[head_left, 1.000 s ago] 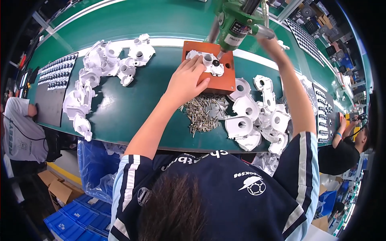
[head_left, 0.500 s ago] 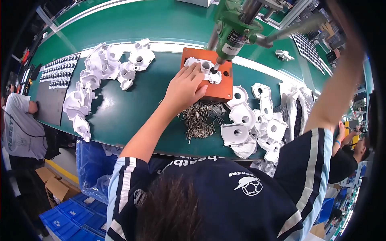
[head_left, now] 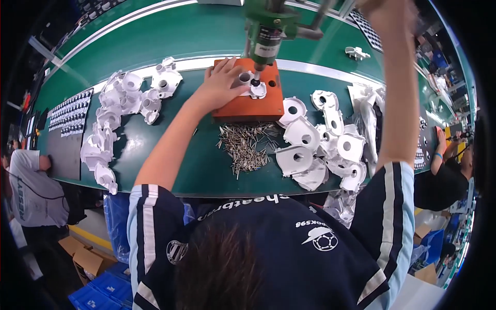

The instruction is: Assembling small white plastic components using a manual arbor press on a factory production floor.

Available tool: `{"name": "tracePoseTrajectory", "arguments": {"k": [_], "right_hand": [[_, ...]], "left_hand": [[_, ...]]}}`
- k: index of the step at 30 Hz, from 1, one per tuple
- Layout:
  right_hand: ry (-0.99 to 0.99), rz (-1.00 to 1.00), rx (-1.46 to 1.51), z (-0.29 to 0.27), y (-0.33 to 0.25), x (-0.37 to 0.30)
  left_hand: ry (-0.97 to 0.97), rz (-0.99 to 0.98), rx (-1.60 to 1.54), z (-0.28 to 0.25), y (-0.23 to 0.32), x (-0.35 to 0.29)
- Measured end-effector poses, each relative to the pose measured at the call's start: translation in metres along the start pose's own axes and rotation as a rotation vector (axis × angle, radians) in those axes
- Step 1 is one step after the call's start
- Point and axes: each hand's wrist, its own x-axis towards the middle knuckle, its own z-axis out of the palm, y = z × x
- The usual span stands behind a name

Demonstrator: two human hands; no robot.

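Right hand cut off at top edge; its grip unseen.

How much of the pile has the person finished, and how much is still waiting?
Done or waiting: I cannot tell which heap is which. White plastic housings lie in a left pile and a right pile. In hand: the left hand steadies one white plastic part on the orange block fixture under the green press tool, while the right hand is raised at the top edge. Left: a heap of small metal pins remains.
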Motion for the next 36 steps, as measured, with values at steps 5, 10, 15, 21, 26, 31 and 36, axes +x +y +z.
{"name": "tracePoseTrajectory", "arguments": {"k": [5,10,15,21,26,31,36], "right_hand": [[-0.6,0.583,0.621,-0.019,0.153,0.04],[-0.507,0.444,-0.099,-0.078,0.148,-0.043],[-0.868,0.45,-0.956,-0.109,0.161,-0.134],[-0.961,0.614,-1.128,-0.083,0.163,-0.169],[-0.988,0.624,-1.077,-0.089,0.183,-0.164],[-0.537,0.401,-0.974,-0.084,0.168,-0.164],[-0.448,0.632,-0.249,-0.044,0.083,-0.163]], "left_hand": [[-0.344,-0.017,0.162,-0.043,0.017,0.027],[-0.387,-0.292,-0.12,-0.046,-0.036,0.053],[0.301,-0.259,0.0,0.006,-0.134,0.07],[-0.042,-0.527,0.111,-0.037,-0.12,0.025],[-0.388,-0.672,0.487,-0.069,-0.116,-0.074],[-0.104,-0.571,0.229,-0.058,-0.127,-0.13],[0.033,-0.908,-0.177,-0.114,-0.043,-0.108]]}}
